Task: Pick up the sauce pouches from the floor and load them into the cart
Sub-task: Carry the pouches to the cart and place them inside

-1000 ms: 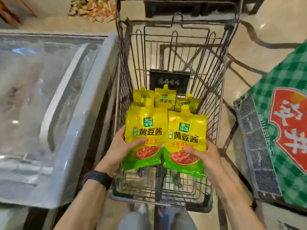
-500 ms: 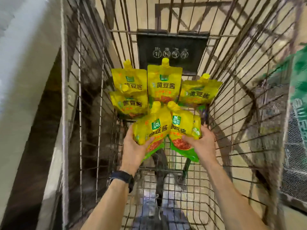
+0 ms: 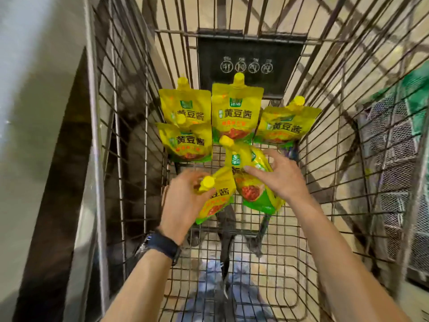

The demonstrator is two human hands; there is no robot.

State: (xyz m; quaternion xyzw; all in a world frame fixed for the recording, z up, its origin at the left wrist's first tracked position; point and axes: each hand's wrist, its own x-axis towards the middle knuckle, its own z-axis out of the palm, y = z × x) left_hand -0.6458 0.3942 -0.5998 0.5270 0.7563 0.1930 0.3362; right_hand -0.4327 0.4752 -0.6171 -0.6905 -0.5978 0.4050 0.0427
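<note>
Cart: we look down into the wire cart (image 3: 120, 135), with both our arms reaching in over its near edge.
Left hand: our left hand (image 3: 183, 201) grasps the left pouch (image 3: 216, 201), fingers curled beside its yellow cap. The hand is blurred.
Right hand: our right hand (image 3: 278, 180) grasps the right pouch (image 3: 253, 194), with the thumb across its printed face and the fingers round its right edge.
Held pouches: both are tilted over the middle of the cart floor, and their upper parts overlap between our hands.
Loaded pouches: four lie at the cart's far end. The corner pouch (image 3: 185, 105) is in the far-left corner, with the front pouch (image 3: 188, 145) overlapping its lower half. The middle pouch (image 3: 236, 112) lies beside them. The tilted pouch (image 3: 287, 126) is against the right wall.
Far wall: a black sign plate (image 3: 250, 56) hangs on it, above the pouches.
Wrist: a dark wristband (image 3: 162, 245) sits on our left wrist.
</note>
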